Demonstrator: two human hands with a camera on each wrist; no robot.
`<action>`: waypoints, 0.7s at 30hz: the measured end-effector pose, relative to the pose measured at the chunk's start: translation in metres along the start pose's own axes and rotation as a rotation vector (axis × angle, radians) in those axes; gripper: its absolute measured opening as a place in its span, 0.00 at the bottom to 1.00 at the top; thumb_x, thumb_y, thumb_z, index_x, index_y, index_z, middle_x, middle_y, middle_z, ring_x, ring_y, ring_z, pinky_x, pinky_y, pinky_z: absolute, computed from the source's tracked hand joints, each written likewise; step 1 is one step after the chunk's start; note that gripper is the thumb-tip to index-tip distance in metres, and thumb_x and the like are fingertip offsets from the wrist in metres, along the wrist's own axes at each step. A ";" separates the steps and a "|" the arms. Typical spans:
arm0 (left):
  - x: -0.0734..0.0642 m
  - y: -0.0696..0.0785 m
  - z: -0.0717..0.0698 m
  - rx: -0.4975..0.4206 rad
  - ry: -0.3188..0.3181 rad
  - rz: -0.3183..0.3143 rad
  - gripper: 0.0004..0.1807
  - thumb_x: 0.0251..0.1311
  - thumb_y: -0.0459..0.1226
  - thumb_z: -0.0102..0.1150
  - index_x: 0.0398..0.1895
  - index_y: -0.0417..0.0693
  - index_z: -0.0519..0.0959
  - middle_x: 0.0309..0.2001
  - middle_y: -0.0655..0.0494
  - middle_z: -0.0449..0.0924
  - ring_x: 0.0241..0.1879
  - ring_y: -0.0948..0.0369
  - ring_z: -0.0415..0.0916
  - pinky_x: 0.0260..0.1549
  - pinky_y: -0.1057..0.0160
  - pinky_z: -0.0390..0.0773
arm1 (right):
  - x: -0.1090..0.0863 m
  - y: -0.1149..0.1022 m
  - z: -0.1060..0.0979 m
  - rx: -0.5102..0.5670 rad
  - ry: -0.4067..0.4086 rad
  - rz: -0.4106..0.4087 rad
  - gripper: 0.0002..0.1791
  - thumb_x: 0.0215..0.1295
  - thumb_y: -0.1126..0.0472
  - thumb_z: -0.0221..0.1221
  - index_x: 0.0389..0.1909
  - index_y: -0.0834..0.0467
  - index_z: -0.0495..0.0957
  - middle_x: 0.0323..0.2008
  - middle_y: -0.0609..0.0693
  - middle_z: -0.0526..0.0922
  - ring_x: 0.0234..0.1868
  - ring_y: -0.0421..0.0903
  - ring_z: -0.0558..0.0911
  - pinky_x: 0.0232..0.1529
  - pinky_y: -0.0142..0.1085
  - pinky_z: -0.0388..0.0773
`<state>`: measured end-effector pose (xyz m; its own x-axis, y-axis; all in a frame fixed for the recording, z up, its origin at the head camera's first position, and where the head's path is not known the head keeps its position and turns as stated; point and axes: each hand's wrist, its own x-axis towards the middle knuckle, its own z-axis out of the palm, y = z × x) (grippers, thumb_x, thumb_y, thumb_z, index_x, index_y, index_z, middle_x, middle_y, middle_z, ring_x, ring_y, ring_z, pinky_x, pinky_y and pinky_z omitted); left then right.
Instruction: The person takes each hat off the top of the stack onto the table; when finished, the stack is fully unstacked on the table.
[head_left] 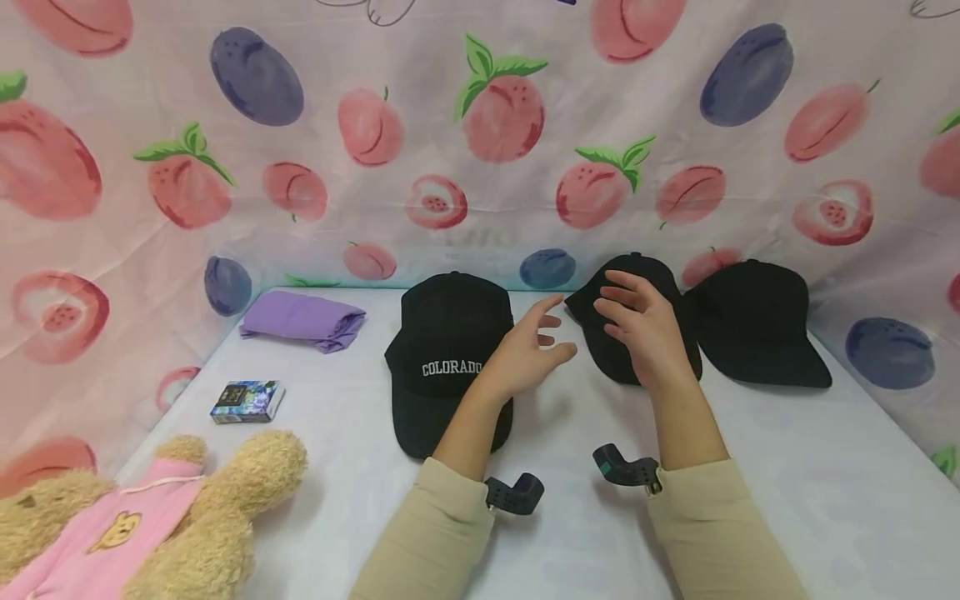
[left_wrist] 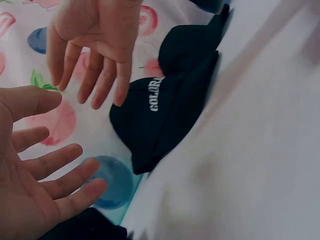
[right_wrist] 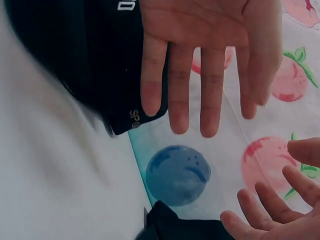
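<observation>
My left hand (head_left: 528,350) is raised, fingers spread and loosely bent, holding nothing. It is just right of a black cap (head_left: 453,333) lettered COLORADO, whose right side the forearm partly hides. The right hand (head_left: 645,329) also hangs in the air with nothing in it, overlapping a second black cap (head_left: 611,346) in the head view. Both palms face each other with a gap between them. Further right a third black cap (head_left: 757,325) stands against the second. In the left wrist view the second cap (left_wrist: 145,120) shows COLORADO lettering too.
A folded purple cloth (head_left: 296,318) lies at the back left, with a small patterned box (head_left: 247,402) in front of it. A plush bear in pink clothing (head_left: 120,533) occupies the front left corner. The fruit-print curtain (head_left: 450,125) closes off the white table (head_left: 570,533) behind.
</observation>
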<state>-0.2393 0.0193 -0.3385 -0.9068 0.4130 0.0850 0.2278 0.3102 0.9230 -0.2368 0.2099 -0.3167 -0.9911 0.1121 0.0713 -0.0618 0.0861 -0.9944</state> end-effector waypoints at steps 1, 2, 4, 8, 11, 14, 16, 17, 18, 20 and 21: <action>-0.002 0.000 -0.003 0.002 0.001 0.001 0.39 0.71 0.42 0.60 0.82 0.61 0.56 0.72 0.46 0.70 0.70 0.46 0.72 0.65 0.44 0.75 | 0.000 0.000 0.002 0.003 -0.004 0.001 0.32 0.74 0.58 0.61 0.77 0.50 0.66 0.66 0.54 0.71 0.65 0.48 0.74 0.73 0.56 0.67; -0.004 0.000 -0.006 0.003 0.004 0.000 0.39 0.71 0.42 0.60 0.82 0.61 0.56 0.72 0.46 0.70 0.70 0.46 0.72 0.65 0.44 0.75 | 0.000 -0.001 0.005 0.002 -0.007 0.003 0.32 0.74 0.58 0.61 0.77 0.50 0.66 0.66 0.54 0.71 0.64 0.48 0.74 0.73 0.56 0.67; -0.007 0.000 -0.012 0.001 0.010 -0.001 0.39 0.71 0.41 0.60 0.82 0.61 0.57 0.72 0.46 0.70 0.69 0.47 0.72 0.65 0.44 0.75 | 0.000 -0.002 0.009 0.001 -0.010 0.011 0.32 0.75 0.58 0.60 0.77 0.50 0.66 0.67 0.55 0.71 0.65 0.48 0.74 0.73 0.56 0.67; -0.011 0.005 -0.022 -0.023 0.021 0.018 0.39 0.72 0.42 0.60 0.82 0.61 0.56 0.72 0.48 0.71 0.69 0.48 0.72 0.65 0.44 0.75 | 0.000 -0.005 0.014 0.007 -0.003 0.024 0.32 0.75 0.57 0.60 0.77 0.49 0.65 0.69 0.56 0.70 0.67 0.50 0.74 0.73 0.55 0.68; -0.013 0.011 -0.028 -0.049 0.033 0.041 0.39 0.72 0.42 0.60 0.82 0.62 0.56 0.72 0.49 0.70 0.70 0.48 0.71 0.65 0.44 0.75 | 0.000 -0.007 0.017 0.034 -0.011 0.020 0.32 0.75 0.58 0.60 0.78 0.49 0.65 0.70 0.57 0.69 0.67 0.50 0.73 0.73 0.57 0.68; -0.016 0.013 -0.035 -0.065 0.053 0.042 0.38 0.72 0.43 0.60 0.82 0.64 0.56 0.72 0.50 0.69 0.70 0.49 0.71 0.64 0.45 0.76 | 0.001 -0.007 0.022 0.045 -0.039 0.018 0.32 0.76 0.59 0.59 0.78 0.50 0.64 0.69 0.58 0.68 0.66 0.49 0.74 0.73 0.56 0.68; -0.020 0.014 -0.039 -0.066 0.071 0.035 0.38 0.72 0.43 0.61 0.82 0.64 0.57 0.73 0.51 0.69 0.70 0.49 0.70 0.64 0.44 0.76 | 0.001 -0.006 0.025 0.040 -0.067 0.017 0.32 0.76 0.58 0.59 0.78 0.50 0.64 0.69 0.57 0.69 0.64 0.48 0.75 0.72 0.56 0.69; -0.022 0.014 -0.042 -0.064 0.081 0.034 0.38 0.72 0.43 0.61 0.82 0.63 0.57 0.73 0.50 0.69 0.71 0.49 0.70 0.65 0.44 0.75 | 0.001 -0.005 0.027 0.035 -0.081 0.016 0.32 0.76 0.58 0.59 0.78 0.50 0.64 0.69 0.56 0.69 0.64 0.47 0.75 0.72 0.55 0.69; -0.024 0.014 -0.044 -0.061 0.090 0.035 0.38 0.72 0.43 0.61 0.81 0.62 0.58 0.73 0.50 0.69 0.71 0.49 0.69 0.65 0.44 0.75 | 0.001 -0.004 0.028 0.029 -0.096 0.012 0.32 0.76 0.58 0.59 0.78 0.50 0.64 0.69 0.57 0.69 0.64 0.47 0.75 0.72 0.55 0.70; -0.029 0.015 -0.050 -0.053 0.107 0.039 0.38 0.72 0.43 0.61 0.81 0.61 0.58 0.73 0.50 0.69 0.72 0.48 0.68 0.67 0.43 0.74 | 0.001 -0.002 0.030 0.015 -0.129 0.002 0.32 0.76 0.58 0.59 0.78 0.50 0.64 0.70 0.57 0.70 0.64 0.47 0.75 0.72 0.55 0.70; -0.031 0.015 -0.052 -0.049 0.115 0.043 0.37 0.72 0.43 0.60 0.81 0.61 0.59 0.73 0.49 0.69 0.72 0.48 0.68 0.67 0.43 0.73 | 0.001 -0.002 0.030 0.011 -0.146 -0.003 0.32 0.76 0.58 0.59 0.78 0.50 0.64 0.70 0.57 0.69 0.64 0.47 0.75 0.72 0.56 0.70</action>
<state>-0.2266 -0.0336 -0.3073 -0.9318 0.3235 0.1646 0.2521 0.2507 0.9347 -0.2410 0.1798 -0.3171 -0.9975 -0.0332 0.0630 -0.0653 0.0752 -0.9950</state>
